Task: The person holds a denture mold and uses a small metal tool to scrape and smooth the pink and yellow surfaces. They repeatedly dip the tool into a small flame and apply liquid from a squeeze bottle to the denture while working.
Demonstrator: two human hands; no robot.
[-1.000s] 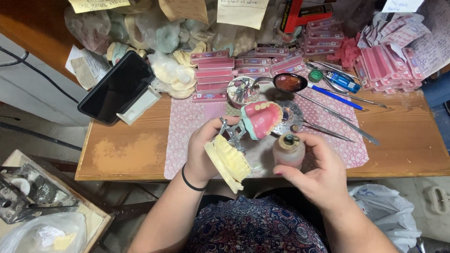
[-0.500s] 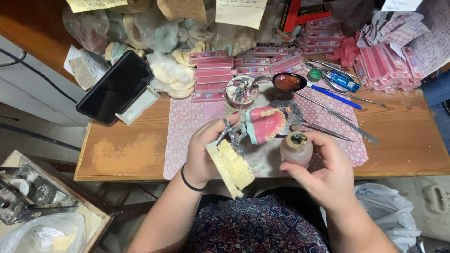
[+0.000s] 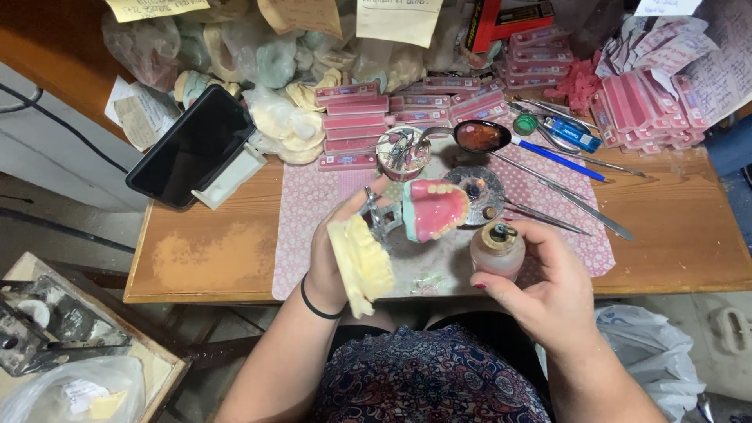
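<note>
Fingers of the left hand (image 3: 333, 251) wrap around a hinged metal frame carrying a pale yellow plaster jaw cast (image 3: 362, 262) and a pink wax denture with white teeth (image 3: 433, 207), held above the pink patterned mat (image 3: 313, 211). Just beside it, the right hand (image 3: 548, 286) closes on a small frosted glass burner bottle (image 3: 497, 249). Behind them lies a long metal spatula (image 3: 576, 202) on the wooden table (image 3: 204, 251).

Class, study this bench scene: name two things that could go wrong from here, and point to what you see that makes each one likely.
1. The left hand holds the hinged plaster and pink denture model in the air over the table edge; a slip could drop and chip it.
2. The right hand grips a small bottle close under the model; a bump might tip it over the pink mat and the metal tools lying nearby.
</note>
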